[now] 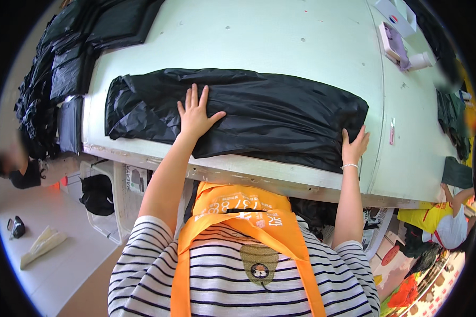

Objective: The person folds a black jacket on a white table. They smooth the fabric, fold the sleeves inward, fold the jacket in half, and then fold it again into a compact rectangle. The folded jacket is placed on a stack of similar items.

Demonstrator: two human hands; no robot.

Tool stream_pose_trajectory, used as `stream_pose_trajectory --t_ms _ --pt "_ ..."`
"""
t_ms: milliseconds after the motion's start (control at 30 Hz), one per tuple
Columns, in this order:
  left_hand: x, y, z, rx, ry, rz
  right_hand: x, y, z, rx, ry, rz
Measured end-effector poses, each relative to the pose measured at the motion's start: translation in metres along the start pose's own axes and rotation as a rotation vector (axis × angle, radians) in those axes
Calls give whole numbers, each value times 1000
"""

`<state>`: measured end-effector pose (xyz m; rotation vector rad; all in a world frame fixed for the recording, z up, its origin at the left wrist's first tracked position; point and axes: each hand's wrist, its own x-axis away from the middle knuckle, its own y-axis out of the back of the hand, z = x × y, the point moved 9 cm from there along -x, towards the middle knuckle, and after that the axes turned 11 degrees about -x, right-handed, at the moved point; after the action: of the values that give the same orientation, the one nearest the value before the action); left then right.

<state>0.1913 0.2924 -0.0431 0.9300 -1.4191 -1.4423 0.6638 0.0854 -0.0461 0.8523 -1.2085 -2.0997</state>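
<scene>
A long strip of shiny black fabric (280, 116), folded and wrinkled, lies lengthwise across the pale table (259, 39) in front of me. My left hand (197, 117) presses flat on it left of its middle, fingers spread and thumb out to the right. At the fabric's right end, my right hand (356, 147) rests against the edge, thumb apart from the stretched fingers. The fabric's left end is crumpled, and its near side runs close to the table's front edge.
Stacks of folded black fabric (71, 71) fill the table's left end. A small cutter (392, 131) lies right of my right hand. Farther right are a tray (391, 42) and a white cup (420, 61). Other people are at both sides; a white-framed cart (116, 198) stands below left.
</scene>
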Motion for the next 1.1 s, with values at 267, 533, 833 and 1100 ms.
stream_pose_trajectory --t_ms 267,533,833,1100 --pt "36 68 29 326 -352 0 5 85 148 -457 460 -99" --pt "56 48 8 166 -461 171 119 -47 328 -380 849 682" --pt "26 25 6 124 -418 435 114 -95 348 -115 723 864" --pt "37 29 -1 -8 -363 41 135 -56 332 -212 1063 363"
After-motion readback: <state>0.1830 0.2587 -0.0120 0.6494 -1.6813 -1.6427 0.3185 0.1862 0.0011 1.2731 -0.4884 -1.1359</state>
